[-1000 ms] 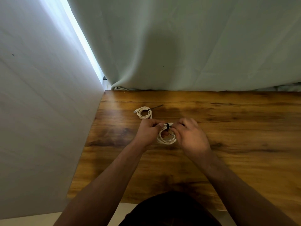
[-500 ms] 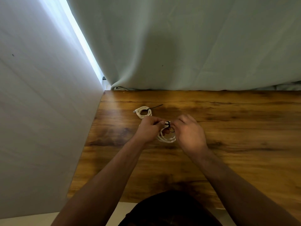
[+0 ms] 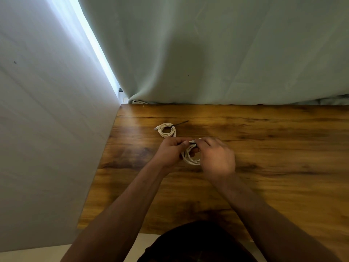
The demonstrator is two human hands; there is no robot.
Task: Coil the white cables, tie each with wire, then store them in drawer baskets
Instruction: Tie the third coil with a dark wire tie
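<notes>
— Hands at work on a wooden table (image 3: 264, 148): left hand (image 3: 170, 152) and right hand (image 3: 217, 157) both pinch shut on the top of a coiled white cable (image 3: 190, 159), where the tie would sit. What could go wrong?

— Loops may spring loose if either pinch eases before the wire is twisted tight; the wire itself is hidden under the fingertips.

— And the cable?

— Thin, pale, in a few loose loops hanging between the hands near mid-table. Just beyond lies a second coil (image 3: 166, 130), already bound with dark wire (image 3: 179, 123).
</notes>
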